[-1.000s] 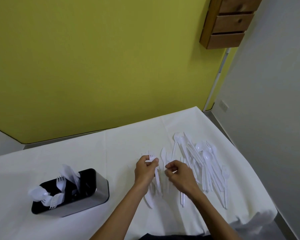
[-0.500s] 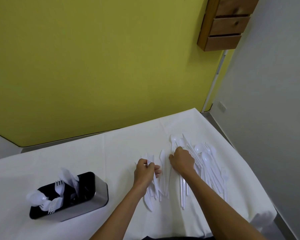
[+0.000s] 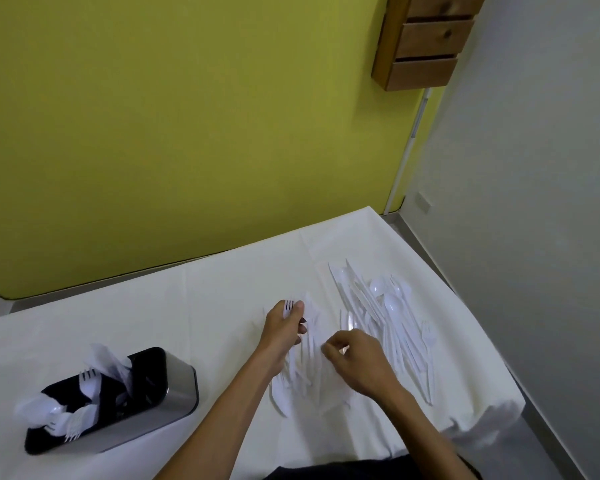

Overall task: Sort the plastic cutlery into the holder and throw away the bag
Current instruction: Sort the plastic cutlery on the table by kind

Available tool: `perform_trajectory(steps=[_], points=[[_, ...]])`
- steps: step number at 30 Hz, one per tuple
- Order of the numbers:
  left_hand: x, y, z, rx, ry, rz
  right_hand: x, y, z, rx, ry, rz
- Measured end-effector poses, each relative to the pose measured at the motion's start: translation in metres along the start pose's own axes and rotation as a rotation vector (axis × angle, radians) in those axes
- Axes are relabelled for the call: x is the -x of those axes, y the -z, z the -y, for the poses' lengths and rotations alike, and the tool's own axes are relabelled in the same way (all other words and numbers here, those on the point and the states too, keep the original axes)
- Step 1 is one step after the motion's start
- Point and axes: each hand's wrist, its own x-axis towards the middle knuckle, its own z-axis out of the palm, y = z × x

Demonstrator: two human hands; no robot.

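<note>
Gripping a bundle of forks [image 3: 288,308] in the curled fingers [image 3: 302,329] of the left hand [image 3: 281,332], tines poking up past the thumb, handles running back beneath the palm. Over to the right hand [image 3: 359,362]: fingers bent, tips just beside the bundle. Pinching 1 more piece or not, cannot tell. Further out, the loose pile [image 3: 388,317] of spoons, knives and forks fanned across the bench [image 3: 205,306] on the right. Holder [image 3: 181,386] well apart on the left, part filled. Best now: square up the handles, keep all tines 1 way, add only forks, then carry across in 1 trip. Likely risk: slick handles sliding out of a loose grip. No bag in sight.
</note>
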Motion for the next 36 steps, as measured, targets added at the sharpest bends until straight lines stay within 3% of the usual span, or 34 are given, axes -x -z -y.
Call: perform_trajectory(steps=[2,4,7,12,17,19,21,27,30,34,36], points=[[0.001,-0.001,0.003,0.027,0.031,-0.022,0.005,-0.003,-0.021,0.032,-0.063,-0.191],[0.003,-0.002,0.007,0.096,0.078,-0.043,0.008,-0.008,-0.031,0.101,-0.132,-0.241],[0.008,-0.005,0.012,0.201,0.103,-0.022,0.008,-0.021,-0.026,0.211,-0.076,-0.206],[0.02,-0.011,0.021,0.102,0.087,0.023,0.004,-0.026,-0.021,0.13,0.034,-0.047],[0.017,0.001,0.023,0.119,0.131,-0.012,-0.003,-0.006,-0.036,0.033,-0.081,-0.372],[0.016,0.003,0.023,0.136,0.143,-0.011,-0.006,-0.001,-0.045,0.09,-0.159,-0.419],[0.016,0.001,0.023,0.134,0.148,-0.004,-0.009,-0.003,-0.051,0.159,-0.175,-0.368],[0.019,0.001,0.021,0.122,0.106,-0.012,-0.011,-0.015,-0.044,0.1,0.053,-0.149],[0.02,0.008,0.019,0.113,0.101,-0.029,-0.013,-0.002,-0.047,-0.087,0.012,-0.249],[0.023,0.012,0.019,0.125,0.1,-0.018,-0.023,0.017,-0.055,-0.121,-0.134,-0.47],[0.024,0.011,0.019,0.117,0.094,-0.011,-0.03,0.026,-0.06,-0.14,-0.235,-0.501]])
